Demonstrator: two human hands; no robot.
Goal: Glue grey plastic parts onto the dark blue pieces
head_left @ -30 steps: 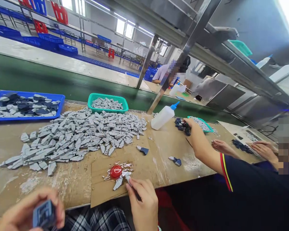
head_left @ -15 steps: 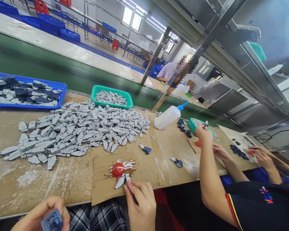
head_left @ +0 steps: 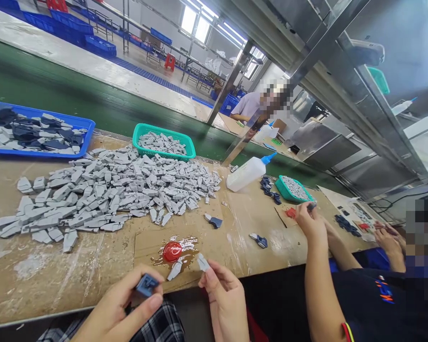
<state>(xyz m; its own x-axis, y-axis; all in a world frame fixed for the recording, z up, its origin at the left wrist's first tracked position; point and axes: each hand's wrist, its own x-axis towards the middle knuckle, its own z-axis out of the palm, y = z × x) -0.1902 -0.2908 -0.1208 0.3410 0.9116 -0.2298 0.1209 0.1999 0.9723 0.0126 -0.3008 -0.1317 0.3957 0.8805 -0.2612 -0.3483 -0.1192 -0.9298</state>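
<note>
My left hand (head_left: 123, 304) grips a dark blue plastic part (head_left: 147, 285), its hollow end turned up. In my right hand (head_left: 226, 297) a light grey plastic piece (head_left: 202, 262) is pinched between thumb and fingers. Both hands are over the table's front edge, apart from each other. Just beyond them a round red cap (head_left: 172, 251) with wet, shiny liquid around it sits on a cardboard sheet (head_left: 146, 247). Another grey piece (head_left: 174, 269) leans by the red cap's near side.
A large heap of grey pieces (head_left: 103, 190) covers the left of the table. Behind it are a blue tray (head_left: 89, 137) and a green basket (head_left: 190, 152). A white squeeze bottle (head_left: 246, 173) lies tilted at centre. A co-worker's arm (head_left: 316, 266) works at right.
My left hand has come up and right with the dark blue part, nearer my right hand. My right hand has lifted the grey piece away from the red cap, slightly right.
</note>
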